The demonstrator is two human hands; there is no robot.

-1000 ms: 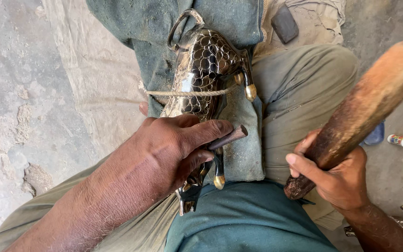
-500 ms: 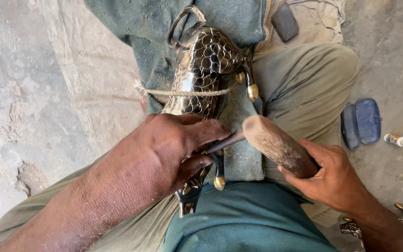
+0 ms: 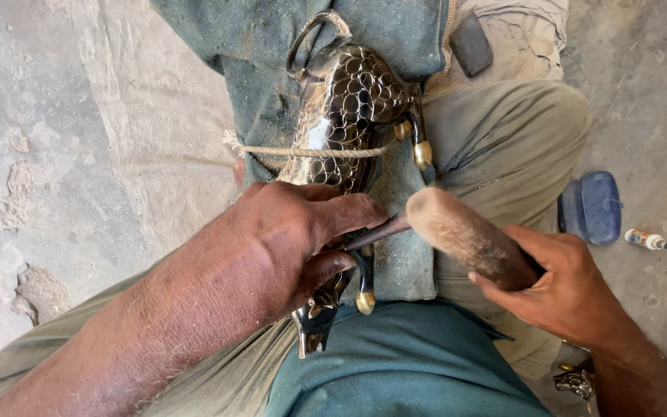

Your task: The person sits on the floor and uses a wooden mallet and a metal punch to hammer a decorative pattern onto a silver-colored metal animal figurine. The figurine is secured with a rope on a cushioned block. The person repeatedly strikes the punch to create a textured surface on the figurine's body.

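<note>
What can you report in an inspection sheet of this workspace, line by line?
Surface: grey-green cloth laid over the person's lap; rough concrete floor around it.
Job's things: shiny metal animal figure with a scale pattern, lying on the cloth, tied with a thin rope; thin metal punch; wooden mallet, its head at the punch's end.
Clutter: blue case, small tube, dark flat block, small metal piece at the lower right.
Grippers: left hand presses on the figure and holds the punch; right hand grips the mallet handle.
Cables: nothing seen.
Surroundings: pale sheet on the floor; no other people seen.
</note>
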